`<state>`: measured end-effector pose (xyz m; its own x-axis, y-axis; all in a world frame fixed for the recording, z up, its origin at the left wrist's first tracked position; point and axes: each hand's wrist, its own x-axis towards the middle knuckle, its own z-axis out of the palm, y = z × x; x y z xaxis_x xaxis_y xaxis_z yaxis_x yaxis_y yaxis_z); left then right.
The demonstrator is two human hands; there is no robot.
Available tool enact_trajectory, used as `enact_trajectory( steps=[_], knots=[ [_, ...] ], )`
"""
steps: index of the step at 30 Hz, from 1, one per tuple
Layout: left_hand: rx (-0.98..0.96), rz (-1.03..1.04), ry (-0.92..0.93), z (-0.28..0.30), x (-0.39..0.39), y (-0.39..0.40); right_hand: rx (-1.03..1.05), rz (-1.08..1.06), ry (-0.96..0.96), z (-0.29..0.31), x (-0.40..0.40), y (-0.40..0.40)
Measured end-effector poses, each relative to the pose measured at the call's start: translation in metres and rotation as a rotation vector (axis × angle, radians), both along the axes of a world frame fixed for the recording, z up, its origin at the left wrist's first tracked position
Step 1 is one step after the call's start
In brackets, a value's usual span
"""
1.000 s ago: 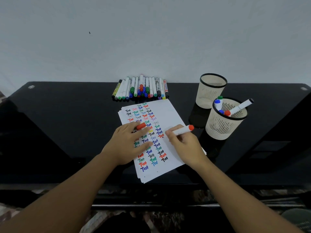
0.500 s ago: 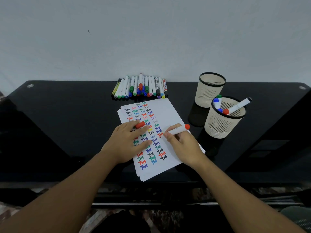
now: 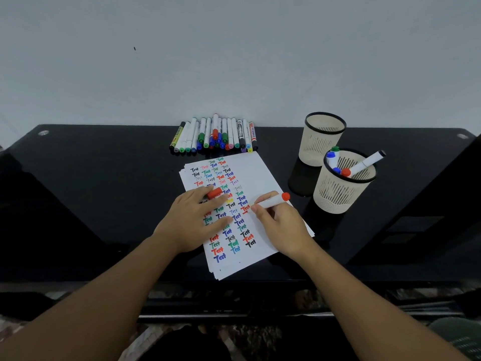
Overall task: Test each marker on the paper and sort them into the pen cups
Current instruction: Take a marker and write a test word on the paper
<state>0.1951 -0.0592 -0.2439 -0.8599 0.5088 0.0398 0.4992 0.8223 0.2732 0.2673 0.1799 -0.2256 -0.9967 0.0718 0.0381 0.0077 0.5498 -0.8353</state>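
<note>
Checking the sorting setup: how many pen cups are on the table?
2: the far cup stands near the wall, the near cup, holding markers, stands just right of and in front of it.

The white sheet of paper [image 3: 256, 175], top of a small stack on the glossy black counter [image 3: 104, 183], carries the handwritten word "Test" repeated many times in rows and columns, in black, red, green, blue, teal, pink and purple ink, with some fainter grey ones. Part of these words lies hidden under the person's left hand [image 3: 194, 220]. The printed lettering along the barrels of the yellow-and-black marker [image 3: 177, 136], the black-printed white marker [image 3: 240, 131] and the red-printed white marker [image 3: 252, 131] in the row behind the paper is too small to read.
</note>
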Motion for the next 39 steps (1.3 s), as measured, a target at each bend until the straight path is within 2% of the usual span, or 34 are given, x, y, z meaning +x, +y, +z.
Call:
enact_trajectory(
  steps=[10, 16, 39],
  knots=[
    [-0.003, 0.001, -0.001, -0.0011, -0.0005, -0.0009, 0.008, 0.022, -0.018, 0.005, 0.0033, 0.001],
    [0.001, 0.001, -0.004, -0.0006, -0.0013, -0.0009, -0.087, -0.022, -0.007, 0.0061, 0.0057, 0.0019],
    [0.006, 0.004, -0.009, 0.0001, -0.0004, -0.0002, 0.047, -0.025, 0.006, 0.0063, 0.0054, 0.0007]
  ],
)
